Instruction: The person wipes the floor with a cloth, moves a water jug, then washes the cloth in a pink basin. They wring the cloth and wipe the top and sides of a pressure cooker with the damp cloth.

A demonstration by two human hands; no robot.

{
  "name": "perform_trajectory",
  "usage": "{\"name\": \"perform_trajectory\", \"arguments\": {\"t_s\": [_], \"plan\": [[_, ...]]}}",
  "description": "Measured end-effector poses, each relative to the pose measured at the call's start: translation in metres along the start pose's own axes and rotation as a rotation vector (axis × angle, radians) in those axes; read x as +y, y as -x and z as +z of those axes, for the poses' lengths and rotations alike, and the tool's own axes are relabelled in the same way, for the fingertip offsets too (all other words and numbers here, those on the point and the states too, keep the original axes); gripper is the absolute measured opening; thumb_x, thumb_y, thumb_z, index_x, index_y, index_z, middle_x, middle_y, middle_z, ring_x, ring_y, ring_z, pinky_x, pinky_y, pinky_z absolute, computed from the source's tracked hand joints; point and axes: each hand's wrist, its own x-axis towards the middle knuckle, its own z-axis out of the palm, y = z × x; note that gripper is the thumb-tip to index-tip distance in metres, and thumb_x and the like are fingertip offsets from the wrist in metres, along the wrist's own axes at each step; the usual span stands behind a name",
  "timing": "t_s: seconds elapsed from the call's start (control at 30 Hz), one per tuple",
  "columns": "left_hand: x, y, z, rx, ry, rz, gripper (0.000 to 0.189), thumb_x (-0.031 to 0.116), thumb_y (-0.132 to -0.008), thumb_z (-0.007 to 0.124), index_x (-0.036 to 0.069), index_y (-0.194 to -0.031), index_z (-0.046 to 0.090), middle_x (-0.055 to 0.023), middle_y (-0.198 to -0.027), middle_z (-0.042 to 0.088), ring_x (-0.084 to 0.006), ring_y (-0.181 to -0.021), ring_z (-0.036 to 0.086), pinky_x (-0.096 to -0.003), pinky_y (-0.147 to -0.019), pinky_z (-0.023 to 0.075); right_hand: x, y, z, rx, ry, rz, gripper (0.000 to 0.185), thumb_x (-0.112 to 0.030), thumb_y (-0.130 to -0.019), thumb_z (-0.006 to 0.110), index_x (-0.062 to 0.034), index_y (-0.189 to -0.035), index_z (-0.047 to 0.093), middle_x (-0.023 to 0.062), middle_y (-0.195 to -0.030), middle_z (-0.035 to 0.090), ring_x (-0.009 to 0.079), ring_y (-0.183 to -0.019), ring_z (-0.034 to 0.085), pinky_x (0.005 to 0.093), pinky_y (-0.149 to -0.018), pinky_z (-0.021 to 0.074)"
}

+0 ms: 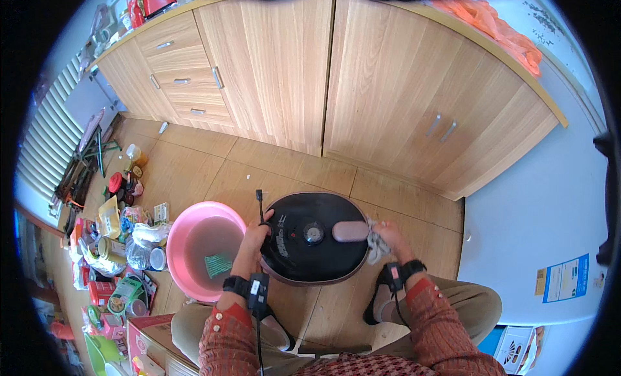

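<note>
A black oval electric cooking appliance [310,259] stands on the floor before me, with a round knob-like part [313,234] at its middle and a pinkish handle [350,231] on its right side. My left hand [257,233] grips its left rim, the thumb over the top. Beside that thumb a thin black piece with a blocky end [259,196] sticks up. A crumpled grey-white cloth [377,247] is in my right hand [392,238], against the appliance's right edge. To the left, a pink basin [180,274] holds cloudy water and a green scrubbing cloth [217,266].
Jars, bags and packages [114,250] crowd the floor at left, near a cardboard box [150,327]. Wooden cabinets [271,70] line the far side. A pale appliance door [524,221] stands at right. My knees flank the work area.
</note>
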Motion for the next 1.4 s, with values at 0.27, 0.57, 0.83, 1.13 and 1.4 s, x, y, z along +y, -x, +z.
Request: {"name": "perform_trajectory", "arguments": {"t_s": [0.27, 0.57, 0.83, 1.13, 1.4], "plan": [[0.029, -0.021, 0.008, -0.339, -0.228, 0.130, 0.062, -0.007, -0.067, 0.039, 0.004, -0.123, 0.063, -0.0081, -0.127, 0.060, -0.0231, -0.118, 0.053, -0.0260, -0.100, 0.0397, 0.054, 0.153, 0.043, 0.034, -0.136, 0.209, 0.021, -0.020, -0.075, 0.067, 0.0003, -0.070, 0.065, 0.0006, -0.062, 0.060, 0.0126, -0.056, 0.053, 0.0314, -0.053, 0.0436], [0.023, -0.040, 0.054, -0.570, -0.282, 0.016, 0.058, -0.004, -0.065, 0.042, 0.003, -0.118, 0.065, -0.0084, -0.112, 0.065, -0.0205, -0.106, 0.058, -0.0262, -0.093, 0.0427, 0.030, 0.186, 0.007, -0.359, 0.246, 0.152, 0.019, -0.017, -0.080, 0.066, 0.0018, -0.079, 0.065, 0.0035, -0.072, 0.063, 0.0133, -0.071, 0.059, 0.0327, -0.064, 0.0483], [0.059, 0.018, 0.028, -0.519, -0.183, 0.173, 0.036, -0.004, -0.083, 0.047, -0.002, -0.115, 0.063, -0.0118, -0.109, 0.067, -0.0182, -0.104, 0.062, -0.0262, -0.089, 0.0487, -0.065, 0.150, 0.006, -0.193, -0.329, -0.293, 0.016, -0.010, -0.087, 0.061, -0.0042, -0.102, 0.061, 0.0019, -0.093, 0.063, 0.0109, -0.084, 0.059, 0.0274, -0.074, 0.0486], [-0.001, 0.077, 0.016, -0.199, -0.577, 0.509, 0.029, 0.006, -0.083, 0.057, 0.009, -0.109, 0.070, -0.0167, -0.099, 0.068, -0.0293, -0.101, 0.063, -0.0343, -0.089, 0.0474, -0.045, 0.134, 0.080, -0.160, 0.581, -1.163, 0.035, -0.006, -0.082, 0.060, -0.0075, -0.117, 0.062, 0.0122, -0.130, 0.054, 0.0333, -0.118, 0.050, 0.0483, -0.096, 0.0381], [-0.020, 0.084, 0.014, -0.211, -0.629, 0.591, 0.039, 0.003, -0.080, 0.055, 0.005, -0.118, 0.065, -0.0151, -0.111, 0.066, -0.0248, -0.111, 0.059, -0.0309, -0.099, 0.0409, 0.000, 0.186, 0.034, -0.354, 0.554, -1.353, 0.035, 0.000, -0.080, 0.055, -0.0102, -0.112, 0.064, 0.0074, -0.123, 0.060, 0.0294, -0.115, 0.054, 0.0481, -0.090, 0.0387]]}}
